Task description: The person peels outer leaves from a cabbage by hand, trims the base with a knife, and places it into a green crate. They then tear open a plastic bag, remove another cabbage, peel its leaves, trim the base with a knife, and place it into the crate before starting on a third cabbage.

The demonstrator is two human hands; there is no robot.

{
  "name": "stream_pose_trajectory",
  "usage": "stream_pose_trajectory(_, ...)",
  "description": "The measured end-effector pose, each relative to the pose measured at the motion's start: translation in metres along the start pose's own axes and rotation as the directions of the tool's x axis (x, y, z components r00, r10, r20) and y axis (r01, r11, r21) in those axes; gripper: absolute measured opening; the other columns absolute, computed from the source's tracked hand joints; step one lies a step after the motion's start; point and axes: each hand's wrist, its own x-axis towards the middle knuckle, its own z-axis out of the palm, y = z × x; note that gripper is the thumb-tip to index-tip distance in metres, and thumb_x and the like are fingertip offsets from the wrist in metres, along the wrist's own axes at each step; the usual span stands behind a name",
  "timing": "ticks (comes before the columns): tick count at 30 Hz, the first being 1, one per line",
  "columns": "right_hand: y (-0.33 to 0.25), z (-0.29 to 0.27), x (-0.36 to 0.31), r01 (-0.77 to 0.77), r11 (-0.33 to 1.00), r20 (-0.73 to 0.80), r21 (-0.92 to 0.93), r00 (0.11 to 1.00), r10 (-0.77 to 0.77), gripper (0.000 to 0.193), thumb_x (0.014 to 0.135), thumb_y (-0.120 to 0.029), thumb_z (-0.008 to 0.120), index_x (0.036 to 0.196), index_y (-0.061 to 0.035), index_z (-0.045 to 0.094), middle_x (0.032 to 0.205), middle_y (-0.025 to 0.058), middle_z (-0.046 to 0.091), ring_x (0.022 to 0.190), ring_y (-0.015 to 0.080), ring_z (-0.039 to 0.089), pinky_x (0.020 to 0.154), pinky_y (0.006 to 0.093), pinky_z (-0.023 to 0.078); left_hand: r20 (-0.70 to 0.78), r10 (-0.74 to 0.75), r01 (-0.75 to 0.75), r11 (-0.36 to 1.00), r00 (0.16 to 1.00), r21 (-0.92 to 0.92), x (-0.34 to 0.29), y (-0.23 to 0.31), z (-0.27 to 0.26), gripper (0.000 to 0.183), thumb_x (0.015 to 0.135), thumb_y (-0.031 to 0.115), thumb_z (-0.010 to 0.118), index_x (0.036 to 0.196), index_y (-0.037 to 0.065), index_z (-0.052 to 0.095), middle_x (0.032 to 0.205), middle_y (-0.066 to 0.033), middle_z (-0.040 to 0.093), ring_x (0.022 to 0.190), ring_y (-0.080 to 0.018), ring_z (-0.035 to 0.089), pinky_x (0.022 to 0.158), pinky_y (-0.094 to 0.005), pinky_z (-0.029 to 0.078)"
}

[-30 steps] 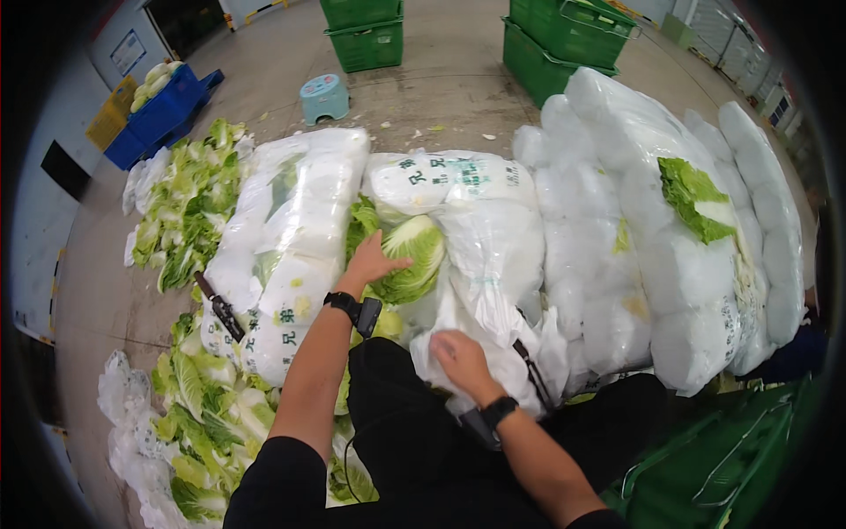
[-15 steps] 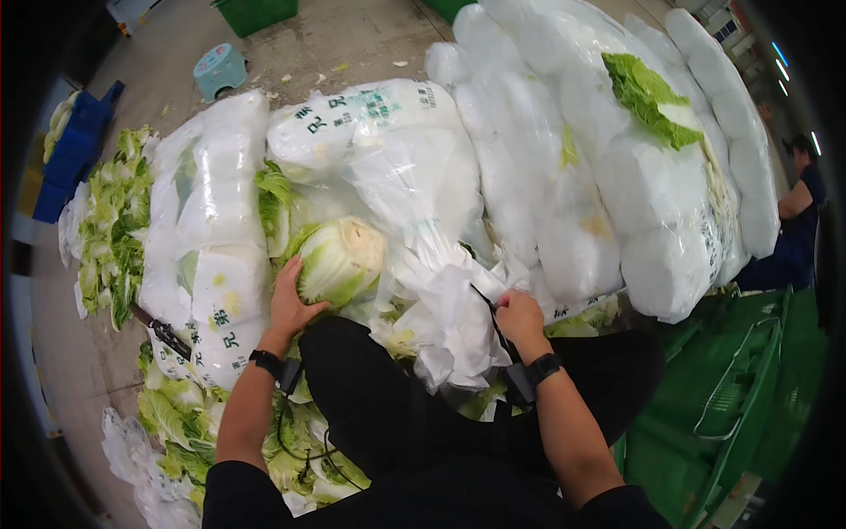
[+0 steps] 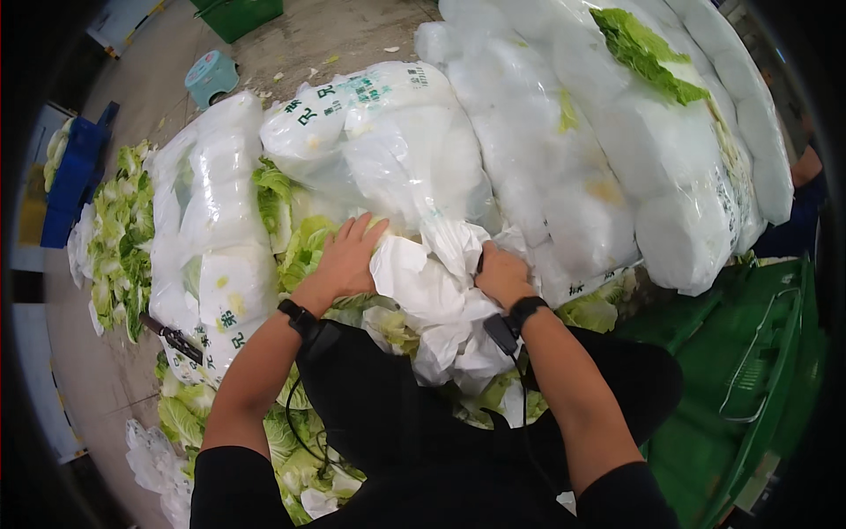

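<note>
My left hand (image 3: 348, 263) lies with fingers stretched out on a Chinese cabbage (image 3: 306, 254), largely hidden beneath it. Against its fingertips sits crumpled white paper (image 3: 412, 271). My right hand (image 3: 505, 280) is closed at the right side of this paper, round something dark of which only a small bit shows; its kind I cannot make out. Just beyond both hands, a clear plastic bag (image 3: 410, 167) of white-wrapped heads narrows toward the paper.
Long bags of wrapped heads lie to the left (image 3: 225, 212) and right (image 3: 564, 176), one with a loose leaf (image 3: 648, 57) on top. Leaf trimmings (image 3: 119, 238) cover floor at left. A green crate (image 3: 731, 379) stands at right, a small stool (image 3: 211, 78) farther off.
My left hand has moved up and right, from the cabbage's side to over it, hiding its pale cut base. My right hand has shifted slightly up and left against the paper.
</note>
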Motion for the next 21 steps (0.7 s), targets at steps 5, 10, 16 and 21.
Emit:
stream_pose_trajectory(5, 0.001, -0.083, -0.055, 0.023, 0.997, -0.078, 0.077, 0.997, -0.017, 0.049, 0.074, -0.026, 0.068, 0.118, -0.0063, 0.055, 0.096, 0.0222, 0.068, 0.096, 0.0431, 0.064, 0.081, 0.0485, 0.051, -0.081, -0.159, 0.132, 0.953, 0.984, -0.273, -0.034, -0.035, 0.017, 0.100, 0.067, 0.043, 0.081, 0.147, 0.003, 0.035, 0.148, -0.0239, 0.039, 0.135, -0.0424, 0.039, 0.114, -0.0469, 0.032)
stream_pose_trajectory(10, 0.003, -0.185, -0.136, 0.259, 0.960, -0.457, 0.106, 0.870, -0.184, 0.034, 0.072, -0.020, 0.081, 0.103, -0.0086, 0.071, 0.106, 0.0129, 0.065, 0.094, 0.0304, 0.066, 0.081, 0.0357, 0.053, -0.162, -0.126, 0.048, 0.908, 0.979, -0.416, -0.074, -0.067, 0.011, 0.104, 0.056, 0.033, 0.082, 0.145, 0.005, 0.037, 0.146, -0.0221, 0.040, 0.133, -0.0409, 0.039, 0.113, -0.0462, 0.033)
stream_pose_trajectory(16, -0.043, -0.249, -0.200, 0.458, 0.499, -0.569, 0.736, 0.817, 0.091, 0.049, 0.079, 0.003, 0.073, 0.126, 0.0015, 0.059, 0.102, 0.0106, 0.071, 0.080, 0.0138, 0.065, 0.075, 0.0248, 0.053, -0.257, -0.155, 0.008, 0.869, 0.954, -0.495, -0.075, -0.068, 0.019, 0.105, 0.053, 0.034, 0.083, 0.143, 0.004, 0.038, 0.143, -0.0230, 0.043, 0.132, -0.0407, 0.041, 0.113, -0.0446, 0.033)
stream_pose_trajectory(21, -0.099, -0.151, -0.146, 0.372, -0.038, -0.326, 0.927, 0.753, -0.571, 0.090, 0.069, 0.003, 0.086, 0.144, -0.0028, 0.038, 0.145, 0.0102, 0.046, 0.130, 0.0234, 0.050, 0.109, 0.0367, 0.038, -0.229, -0.155, 0.033, 0.887, 0.961, -0.460, -0.074, -0.065, 0.020, 0.105, 0.054, 0.035, 0.082, 0.143, 0.004, 0.038, 0.143, -0.0234, 0.043, 0.133, -0.0408, 0.041, 0.113, -0.0450, 0.033)
